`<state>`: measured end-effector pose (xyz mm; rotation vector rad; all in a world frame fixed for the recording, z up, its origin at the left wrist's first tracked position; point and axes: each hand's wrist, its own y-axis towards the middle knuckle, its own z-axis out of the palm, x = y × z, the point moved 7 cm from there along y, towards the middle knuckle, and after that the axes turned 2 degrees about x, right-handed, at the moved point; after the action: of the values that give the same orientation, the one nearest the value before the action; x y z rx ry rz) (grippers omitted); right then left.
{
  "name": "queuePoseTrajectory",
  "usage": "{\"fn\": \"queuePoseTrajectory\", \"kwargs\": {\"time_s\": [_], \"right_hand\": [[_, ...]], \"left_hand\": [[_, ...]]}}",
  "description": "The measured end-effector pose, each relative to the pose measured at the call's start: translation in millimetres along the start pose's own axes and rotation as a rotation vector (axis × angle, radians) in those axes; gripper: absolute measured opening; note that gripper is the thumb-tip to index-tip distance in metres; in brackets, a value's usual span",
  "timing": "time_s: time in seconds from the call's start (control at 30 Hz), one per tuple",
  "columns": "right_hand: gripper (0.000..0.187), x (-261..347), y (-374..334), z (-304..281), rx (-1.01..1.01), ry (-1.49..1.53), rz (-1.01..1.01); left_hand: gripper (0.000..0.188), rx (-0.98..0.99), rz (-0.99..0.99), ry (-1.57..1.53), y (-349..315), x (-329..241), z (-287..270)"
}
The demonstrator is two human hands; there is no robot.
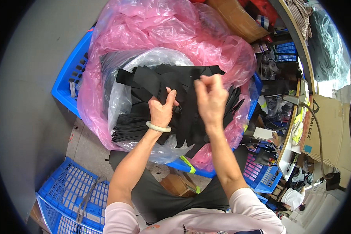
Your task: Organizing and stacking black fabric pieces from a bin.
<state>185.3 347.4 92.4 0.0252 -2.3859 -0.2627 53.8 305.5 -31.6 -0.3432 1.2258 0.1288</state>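
Gripping flat black cloth strips (149,81) in the left hand (162,110), over a big pile of black strips (130,126). Curling the right hand (212,97) just beside, too blurry to tell if pinching a strip. Seeing the pile inside a clear plastic bag (120,101), within a shiny pink plastic bag (152,23), in a blue plastic crate (64,84).

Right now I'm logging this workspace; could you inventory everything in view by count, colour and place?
black strips: many, black, mostly in clear bag
clear bag: one, colourless, around strips
pink plastic: uncounted, pink, around clear bag
big crate: one, blue, under plastic
slatted crates: at least two, blue, lower left, lower right
cardboard boxes: at least two, brown, top and right
clutter: uncounted, mixed, right side
bracelet: one, pale, left wrist
sleeves: two, pale pink, bottom
left hand: one, gripping strips
right hand: one, blurred, over strips
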Motion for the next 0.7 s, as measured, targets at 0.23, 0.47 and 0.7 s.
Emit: {"fn": "queuePoseTrajectory", "kwargs": {"time_s": [0.23, 0.47, 0.7], "right_hand": [[0.009, 15, 30, -45, -0.01, -0.533, -0.362], [0.014, -43, -21, 62, 0.297, 0.683, 0.432], [0.015, -43, -5, 56, 0.306, 0.867, 0.287]], "left_hand": [[0.015, 0.003, -0.001, 0.104, -1, -7, 3], [0.013, 0.178, -0.134, -0.31, 2, 1, 16], [0.008, 0.21, -0.141, -0.298, 6, -1, 12]]}}
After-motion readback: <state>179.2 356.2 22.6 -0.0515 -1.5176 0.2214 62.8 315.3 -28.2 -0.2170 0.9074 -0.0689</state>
